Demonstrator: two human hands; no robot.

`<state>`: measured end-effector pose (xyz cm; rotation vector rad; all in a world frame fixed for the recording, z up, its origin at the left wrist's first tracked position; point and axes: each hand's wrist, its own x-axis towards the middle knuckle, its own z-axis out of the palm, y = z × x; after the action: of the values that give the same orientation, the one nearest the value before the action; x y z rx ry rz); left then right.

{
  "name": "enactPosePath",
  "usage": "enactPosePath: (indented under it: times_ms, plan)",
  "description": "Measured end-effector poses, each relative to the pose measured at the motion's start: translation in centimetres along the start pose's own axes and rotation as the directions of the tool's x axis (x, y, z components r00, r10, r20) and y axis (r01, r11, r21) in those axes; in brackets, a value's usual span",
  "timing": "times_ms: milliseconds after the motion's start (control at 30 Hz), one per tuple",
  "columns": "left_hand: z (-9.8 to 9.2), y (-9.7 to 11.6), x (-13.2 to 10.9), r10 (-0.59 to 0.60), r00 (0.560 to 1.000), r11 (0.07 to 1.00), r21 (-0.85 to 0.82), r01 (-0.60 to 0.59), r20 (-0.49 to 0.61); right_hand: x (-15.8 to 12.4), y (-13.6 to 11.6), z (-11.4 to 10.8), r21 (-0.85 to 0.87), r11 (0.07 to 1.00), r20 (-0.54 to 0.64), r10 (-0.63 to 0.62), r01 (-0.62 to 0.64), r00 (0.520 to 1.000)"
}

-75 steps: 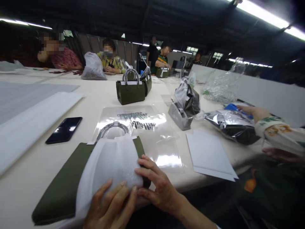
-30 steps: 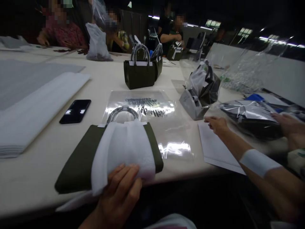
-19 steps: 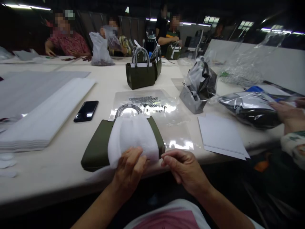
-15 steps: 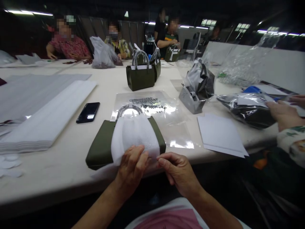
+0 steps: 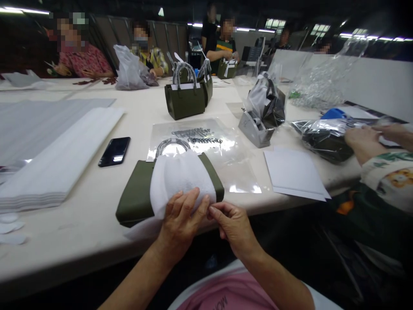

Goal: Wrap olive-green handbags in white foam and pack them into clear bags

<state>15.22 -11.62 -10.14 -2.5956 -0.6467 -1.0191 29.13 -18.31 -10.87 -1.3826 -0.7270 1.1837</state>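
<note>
A dark green handbag (image 5: 134, 196) lies on its side at the table's near edge, its handles (image 5: 171, 145) wrapped in clear plastic and pointing away from me. White foam sheet (image 5: 182, 176) is folded around the bag's middle, and a loose flap of it sticks out at the lower left. My left hand (image 5: 180, 219) rests on the foam with fingers apart, pressing it against the bag. Close beside its fingertips, my right hand (image 5: 234, 226) pinches thumb and forefinger together at the foam's right edge. Whatever is in that pinch is too small to make out.
Behind the bag lie clear plastic bags (image 5: 226, 159). A phone (image 5: 114, 151) and stacked foam sheets (image 5: 64, 168) are on the left. On the right are a tape dispenser (image 5: 256, 131), white paper (image 5: 293, 172) and a co-worker's hands (image 5: 364, 140) on a plastic-wrapped bag. Handbags (image 5: 185, 101) stand farther back.
My left fingers have spread and slid slightly up and right on the foam. The right hand stays pinched, a little nearer the left. The view has shifted slightly.
</note>
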Motion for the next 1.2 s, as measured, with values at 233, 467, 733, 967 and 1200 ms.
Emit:
enactPosePath:
  times_ms: [233,467,733,967,1200]
  plan:
    - [-0.1,0.1,0.1,0.011,1.000,0.999,-0.038,-0.010,0.021,-0.3,1.4,0.4,0.129,0.990,-0.153,0.077,-0.057,0.985]
    - [0.1,0.0,0.1,0.022,0.999,0.999,-0.043,-0.021,0.044,1.1,1.7,0.7,0.005,0.999,-0.229,-0.051,0.054,0.972]
    - [0.3,0.0,0.0,0.035,0.998,0.999,-0.032,-0.033,0.060,2.2,4.9,0.0,-0.215,0.976,-0.265,-0.104,0.047,0.959]
    - [0.0,-0.1,0.1,0.061,0.997,0.998,-0.010,-0.061,0.040,0.6,1.6,-1.8,-0.441,0.852,-0.192,-0.395,0.280,0.898]
    - [0.2,0.0,0.0,0.045,0.999,0.999,-0.014,-0.045,0.029,0.3,-0.2,-0.6,-0.236,0.937,0.055,-0.252,0.257,0.966]
